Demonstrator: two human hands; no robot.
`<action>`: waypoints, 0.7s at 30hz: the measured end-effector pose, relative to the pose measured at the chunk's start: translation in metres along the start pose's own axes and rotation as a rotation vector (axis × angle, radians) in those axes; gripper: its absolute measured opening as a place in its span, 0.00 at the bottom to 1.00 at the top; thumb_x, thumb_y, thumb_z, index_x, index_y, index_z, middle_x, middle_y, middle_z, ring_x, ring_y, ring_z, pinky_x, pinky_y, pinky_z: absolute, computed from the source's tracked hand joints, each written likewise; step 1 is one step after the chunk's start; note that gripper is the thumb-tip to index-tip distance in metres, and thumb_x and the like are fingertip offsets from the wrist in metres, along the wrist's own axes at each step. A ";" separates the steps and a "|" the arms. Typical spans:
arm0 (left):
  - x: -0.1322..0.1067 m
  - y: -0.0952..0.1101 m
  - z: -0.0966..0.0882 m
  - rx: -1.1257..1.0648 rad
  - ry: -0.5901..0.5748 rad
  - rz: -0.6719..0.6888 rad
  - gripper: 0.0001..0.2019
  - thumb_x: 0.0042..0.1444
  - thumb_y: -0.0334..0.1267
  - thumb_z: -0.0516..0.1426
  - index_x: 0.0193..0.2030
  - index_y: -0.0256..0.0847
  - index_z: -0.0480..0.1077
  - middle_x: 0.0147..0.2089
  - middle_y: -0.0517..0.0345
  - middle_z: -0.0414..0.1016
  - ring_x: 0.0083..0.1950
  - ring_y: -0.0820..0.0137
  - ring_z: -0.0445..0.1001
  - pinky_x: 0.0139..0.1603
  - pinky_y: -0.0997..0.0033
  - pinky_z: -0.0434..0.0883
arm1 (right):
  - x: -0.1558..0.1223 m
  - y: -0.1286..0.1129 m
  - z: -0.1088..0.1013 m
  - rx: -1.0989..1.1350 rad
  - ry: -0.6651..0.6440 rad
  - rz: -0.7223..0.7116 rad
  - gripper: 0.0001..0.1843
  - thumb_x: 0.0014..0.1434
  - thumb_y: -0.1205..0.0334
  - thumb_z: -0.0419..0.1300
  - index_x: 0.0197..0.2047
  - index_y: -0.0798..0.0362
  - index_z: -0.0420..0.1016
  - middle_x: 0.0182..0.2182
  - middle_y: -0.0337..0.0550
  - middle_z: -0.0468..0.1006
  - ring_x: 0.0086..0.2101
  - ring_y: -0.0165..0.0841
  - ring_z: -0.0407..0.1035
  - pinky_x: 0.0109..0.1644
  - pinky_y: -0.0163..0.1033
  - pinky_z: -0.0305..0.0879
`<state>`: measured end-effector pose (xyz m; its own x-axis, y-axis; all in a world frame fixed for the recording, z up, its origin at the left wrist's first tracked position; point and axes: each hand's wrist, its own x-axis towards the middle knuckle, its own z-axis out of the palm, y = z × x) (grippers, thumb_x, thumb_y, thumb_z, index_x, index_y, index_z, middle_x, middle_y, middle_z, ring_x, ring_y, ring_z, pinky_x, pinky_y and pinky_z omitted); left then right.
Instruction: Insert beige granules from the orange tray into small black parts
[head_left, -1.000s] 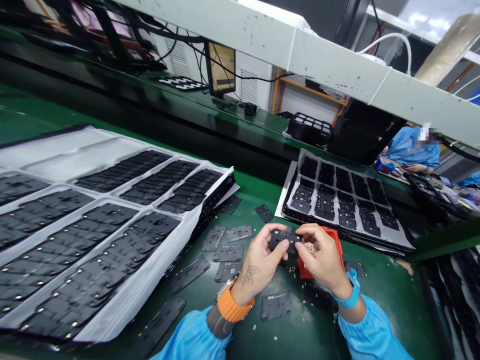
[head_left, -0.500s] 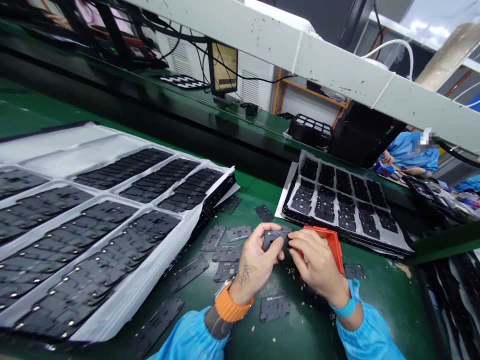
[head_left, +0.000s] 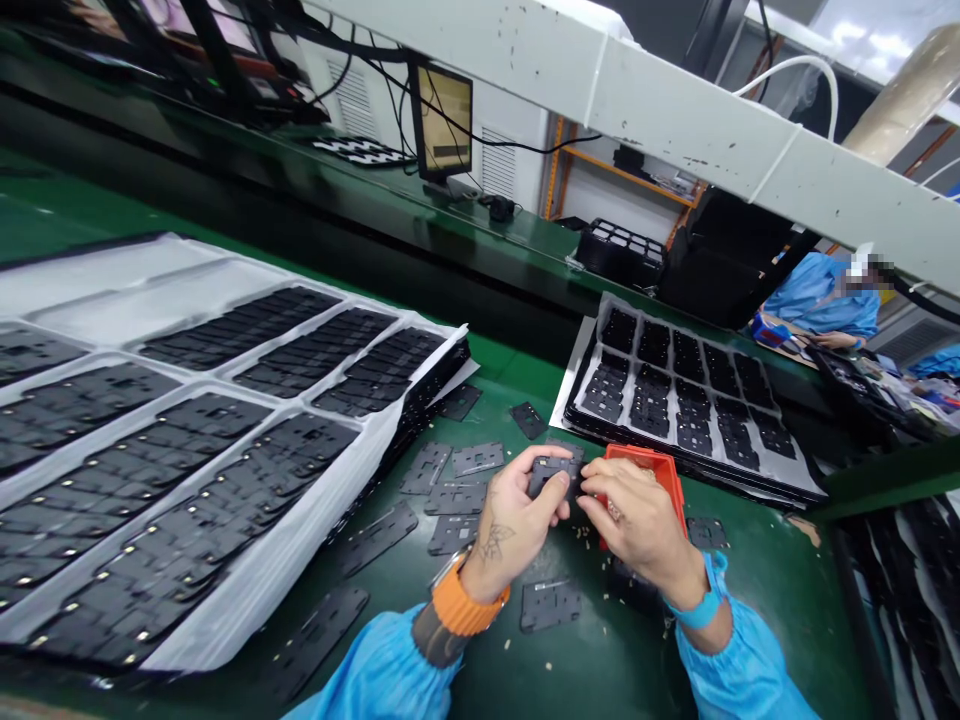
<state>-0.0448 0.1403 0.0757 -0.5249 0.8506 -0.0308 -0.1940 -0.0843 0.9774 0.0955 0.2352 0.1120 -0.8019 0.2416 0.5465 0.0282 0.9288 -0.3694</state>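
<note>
Blue sleeves [head_left: 382, 672]: gathered at both wrists along the near edge of the table [head_left: 780, 570], with an orange watch strap [head_left: 459, 607] on the left wrist and a blue band [head_left: 701, 610] on the right.
Left hand [head_left: 514, 525]: fingers and thumb closed around the left part of the plate, a tattoo on the wrist.
Right hand [head_left: 637, 530]: fingers drawn together against the plate's right edge, above the tray.
Black plate [head_left: 553, 474]: held between both hands, just above the middle of the table.
Red plastic tray [head_left: 645, 478]: on the table under the right hand, tilted, with small beige bits [head_left: 581, 540] in it and scattered on the table around it.
Loose black plates [head_left: 550, 605]: lying flat and apart around the hands, one near the table's near edge, several in a group left of the left hand.
White foam sheets [head_left: 225, 300]: stacked at the left of the table, holding rows of black plates [head_left: 202, 520].
Black tray [head_left: 679, 400]: beyond the hands on a white liner, its compartments filled with plates.
Far bench: a monitor [head_left: 444, 122] and a black crate [head_left: 621, 252] stand there.
Co-worker [head_left: 821, 298]: in blue at the far right, working at the bench.
</note>
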 end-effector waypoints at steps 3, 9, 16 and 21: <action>0.000 0.000 0.000 0.005 -0.002 -0.002 0.14 0.59 0.41 0.59 0.48 0.35 0.69 0.20 0.65 0.70 0.21 0.75 0.67 0.22 0.79 0.66 | -0.001 0.001 0.001 -0.004 -0.007 -0.001 0.03 0.69 0.69 0.59 0.43 0.54 0.73 0.41 0.48 0.79 0.42 0.38 0.72 0.47 0.42 0.72; 0.002 -0.007 0.002 0.008 -0.015 0.029 0.14 0.61 0.42 0.59 0.49 0.37 0.68 0.23 0.65 0.70 0.23 0.75 0.69 0.24 0.79 0.66 | -0.002 0.001 0.004 0.031 0.001 0.012 0.07 0.69 0.71 0.56 0.39 0.52 0.72 0.35 0.42 0.78 0.37 0.35 0.71 0.43 0.40 0.69; 0.006 -0.022 0.008 0.125 -0.001 0.024 0.15 0.64 0.44 0.57 0.52 0.38 0.67 0.26 0.61 0.74 0.25 0.72 0.72 0.27 0.76 0.70 | -0.009 0.026 -0.033 -0.184 -0.093 0.495 0.08 0.63 0.72 0.57 0.34 0.51 0.65 0.31 0.39 0.72 0.33 0.34 0.67 0.38 0.39 0.60; 0.004 -0.021 0.008 0.141 -0.077 0.044 0.16 0.65 0.43 0.56 0.56 0.39 0.66 0.29 0.59 0.75 0.29 0.70 0.74 0.31 0.73 0.71 | -0.014 0.042 -0.039 -0.177 -0.340 0.535 0.13 0.55 0.80 0.54 0.34 0.52 0.69 0.26 0.35 0.72 0.29 0.32 0.67 0.34 0.35 0.56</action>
<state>-0.0360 0.1492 0.0566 -0.4640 0.8855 0.0237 -0.0512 -0.0535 0.9973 0.1314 0.2816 0.1186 -0.7928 0.6080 0.0427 0.5502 0.7441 -0.3789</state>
